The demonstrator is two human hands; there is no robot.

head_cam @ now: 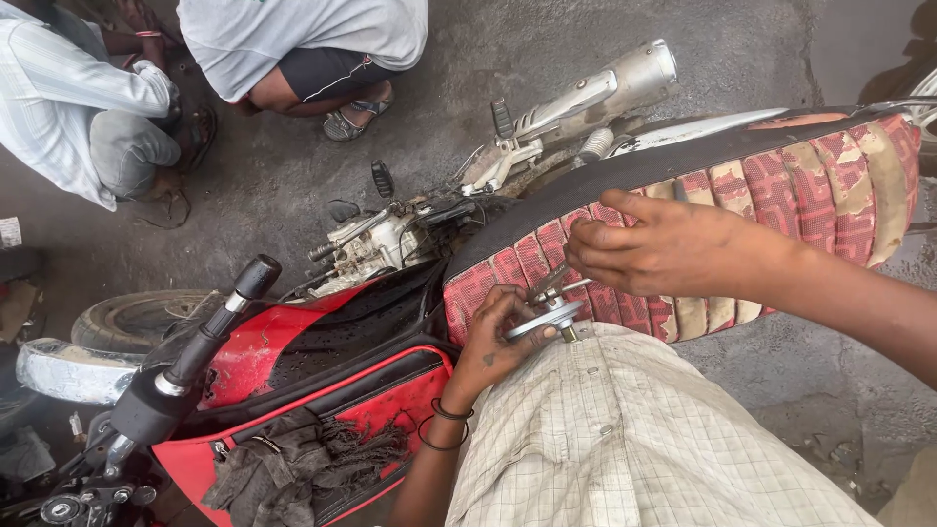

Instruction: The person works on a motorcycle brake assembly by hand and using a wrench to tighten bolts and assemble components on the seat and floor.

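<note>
head view: over a red motorcycle seat [781,185], the left hand [493,346] cups a small round metal part [545,318] while right hand [664,244] fingers pinch a slim tool [549,283] against it; fitting appears underway, next demanding steady alignment.

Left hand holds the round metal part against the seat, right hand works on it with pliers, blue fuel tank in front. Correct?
Not quite: the head view shows a red tank, not blue. The rest stands: the left hand holds the round metal part at the seat, and the right hand works on it with pliers.
</note>
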